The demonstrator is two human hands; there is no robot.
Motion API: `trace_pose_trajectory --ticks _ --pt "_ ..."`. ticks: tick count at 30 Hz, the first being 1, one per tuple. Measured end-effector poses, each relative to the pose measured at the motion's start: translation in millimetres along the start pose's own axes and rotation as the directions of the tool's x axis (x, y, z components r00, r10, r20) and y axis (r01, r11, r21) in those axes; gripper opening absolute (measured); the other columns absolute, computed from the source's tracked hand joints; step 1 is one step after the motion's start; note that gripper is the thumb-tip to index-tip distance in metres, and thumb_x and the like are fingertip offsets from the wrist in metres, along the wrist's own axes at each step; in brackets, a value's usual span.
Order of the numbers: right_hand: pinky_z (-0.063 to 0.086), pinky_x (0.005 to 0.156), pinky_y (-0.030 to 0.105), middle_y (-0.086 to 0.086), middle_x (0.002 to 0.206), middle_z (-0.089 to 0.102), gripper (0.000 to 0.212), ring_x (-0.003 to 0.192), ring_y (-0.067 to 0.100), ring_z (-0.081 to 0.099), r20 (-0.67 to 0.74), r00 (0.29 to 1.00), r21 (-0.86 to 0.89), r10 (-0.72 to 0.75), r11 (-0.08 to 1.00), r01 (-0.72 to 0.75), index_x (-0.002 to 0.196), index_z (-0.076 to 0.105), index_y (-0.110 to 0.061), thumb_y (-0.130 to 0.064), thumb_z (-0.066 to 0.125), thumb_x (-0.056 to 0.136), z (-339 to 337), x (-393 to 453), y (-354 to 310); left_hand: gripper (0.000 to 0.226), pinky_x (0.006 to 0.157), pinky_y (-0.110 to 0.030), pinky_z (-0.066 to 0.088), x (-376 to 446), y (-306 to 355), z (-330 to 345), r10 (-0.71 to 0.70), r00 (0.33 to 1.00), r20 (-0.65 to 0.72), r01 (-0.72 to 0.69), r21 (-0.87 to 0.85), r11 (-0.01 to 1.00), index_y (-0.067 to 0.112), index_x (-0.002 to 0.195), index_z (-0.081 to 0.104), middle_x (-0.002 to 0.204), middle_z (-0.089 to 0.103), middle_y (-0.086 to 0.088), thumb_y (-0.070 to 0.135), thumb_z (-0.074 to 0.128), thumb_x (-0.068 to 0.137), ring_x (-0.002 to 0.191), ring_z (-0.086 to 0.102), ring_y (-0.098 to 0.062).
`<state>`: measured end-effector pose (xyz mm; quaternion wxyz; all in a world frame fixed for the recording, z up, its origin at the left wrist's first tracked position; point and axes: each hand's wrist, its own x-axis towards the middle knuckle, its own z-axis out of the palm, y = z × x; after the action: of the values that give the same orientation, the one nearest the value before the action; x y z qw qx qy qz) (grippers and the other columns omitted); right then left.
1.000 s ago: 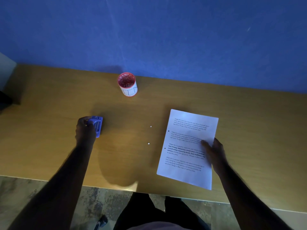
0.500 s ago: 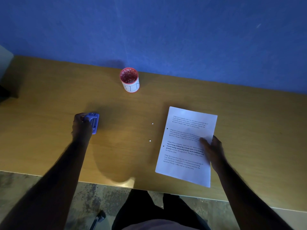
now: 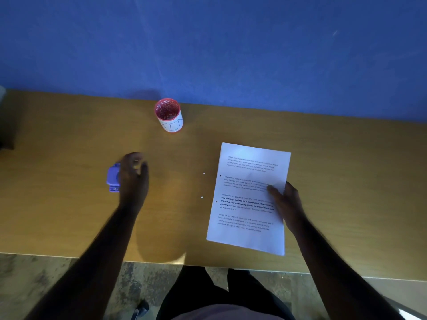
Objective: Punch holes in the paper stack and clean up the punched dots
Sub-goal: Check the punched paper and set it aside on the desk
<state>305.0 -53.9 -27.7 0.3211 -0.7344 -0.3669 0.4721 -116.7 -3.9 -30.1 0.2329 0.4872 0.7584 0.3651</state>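
The white printed paper stack (image 3: 250,197) lies right of centre on the wooden table (image 3: 69,215), with two punched holes along its left edge. My right hand (image 3: 285,200) rests flat on the stack's right side, fingers spread. Two small white punched dots (image 3: 204,173) (image 3: 201,197) lie on the table just left of the stack. The purple hole punch (image 3: 112,179) sits on the table at the left. My left hand (image 3: 134,175) hovers against its right side with loose fingers holding nothing; it covers the punch's right edge.
A red cup (image 3: 169,115) with a white label stands at the back centre, holding many paper dots. A blue wall (image 3: 208,42) runs behind the table. The table's front edge is close to my body, with floor below.
My left hand has let go of the hole punch and moved to its right side. My right hand has stayed on the paper stack.
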Motion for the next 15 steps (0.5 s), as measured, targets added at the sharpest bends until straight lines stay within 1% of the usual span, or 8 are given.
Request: trace_pose_trajectory --ticks 1,3,5,7,9,11,12,15 --pt "0.056 0.068 0.023 -0.005 0.1 0.078 0.015 0.082 0.004 0.074 0.007 1.0 0.002 -0.005 1.0 0.005 0.111 0.071 -0.014 -0.011 0.067 0.097 -0.1 -1.0 -2.6 0.023 0.085 -0.032 0.051 -10.3 13.4 11.5 -0.015 0.995 0.101 0.027 -0.125 0.992 0.013 0.123 0.059 0.117 0.064 -0.005 0.016 0.059 0.1 0.104 0.065 -0.017" --pt "0.055 0.066 0.019 -0.008 0.097 0.078 0.013 0.078 0.001 0.072 0.023 1.0 0.022 -0.015 1.0 0.014 0.108 0.071 -0.016 -0.011 0.067 0.097 -0.4 -3.9 -9.0 0.029 0.083 -0.028 0.049 -35.8 43.8 36.0 -0.048 0.946 0.32 0.146 -0.291 0.946 0.016 0.125 0.054 0.114 0.064 -0.001 0.022 0.063 0.099 0.097 0.065 -0.008" --pt "0.056 0.066 0.02 -0.005 0.097 0.079 0.013 0.079 0.003 0.073 0.047 0.999 0.051 -0.021 0.999 0.018 0.109 0.072 -0.015 -0.012 0.067 0.097 -1.9 -6.6 -13.9 0.041 0.086 -0.032 0.052 -60.5 68.0 60.4 -0.115 0.866 0.487 0.318 -0.359 0.877 0.015 0.124 0.054 0.114 0.067 0.0 0.035 0.067 0.09 0.1 0.066 -0.015" --pt "0.061 0.073 0.032 0.002 0.102 0.08 0.014 0.086 0.012 0.075 0.089 0.996 0.085 -0.028 0.996 0.021 0.111 0.072 -0.014 -0.013 0.068 0.097 -5.8 -10.6 -15.7 0.046 0.088 -0.032 0.057 -79.8 86.5 77.5 -0.18 0.781 0.599 0.459 -0.354 0.815 0.014 0.12 0.061 0.114 0.073 -0.003 0.044 0.07 0.086 0.108 0.07 -0.024" --pt "0.061 0.081 0.044 0.005 0.106 0.08 0.014 0.093 0.022 0.076 0.142 0.989 0.112 -0.046 0.993 0.03 0.111 0.072 -0.015 -0.017 0.069 0.098 -12.0 -14.8 -15.2 0.046 0.1 -0.044 0.057 -96.1 98.5 88.3 -0.17 0.679 0.714 0.554 -0.347 0.756 0.013 0.124 0.068 0.12 0.077 -0.01 0.049 0.069 0.095 0.117 0.072 -0.032" --pt "0.062 0.087 0.05 0.004 0.108 0.08 0.015 0.098 0.027 0.077 0.171 0.984 0.119 -0.043 0.993 0.023 0.111 0.073 -0.017 -0.021 0.071 0.097 -19.9 -18.6 -12.6 0.039 0.106 -0.051 0.054 -109.9 108.0 92.5 -0.136 0.602 0.787 0.614 -0.347 0.709 0.017 0.132 0.069 0.128 0.076 -0.008 0.044 0.063 0.103 0.121 0.072 -0.03" --pt "0.062 0.088 0.052 0.003 0.107 0.08 0.015 0.098 0.027 0.077 0.174 0.984 0.114 -0.044 0.993 0.024 0.111 0.072 -0.017 -0.022 0.071 0.097 -24.1 -20.9 -11.2 0.037 0.108 -0.053 0.053 -113.9 111.6 93.6 -0.137 0.587 0.798 0.621 -0.335 0.708 0.018 0.132 0.07 0.128 0.076 -0.006 0.04 0.064 0.103 0.121 0.072 -0.028" --pt "0.061 0.088 0.054 0.0 0.107 0.08 0.017 0.098 0.025 0.077 0.173 0.983 0.091 -0.059 0.995 0.044 0.112 0.072 -0.019 -0.025 0.071 0.096 -37.3 -26.8 -7.7 0.03 0.107 -0.058 0.054 -122.3 118.6 100.6 -0.139 0.603 0.786 0.575 -0.307 0.758 0.015 0.126 0.073 0.122 0.078 -0.008 0.031 0.069 0.101 0.115 0.075 -0.029"
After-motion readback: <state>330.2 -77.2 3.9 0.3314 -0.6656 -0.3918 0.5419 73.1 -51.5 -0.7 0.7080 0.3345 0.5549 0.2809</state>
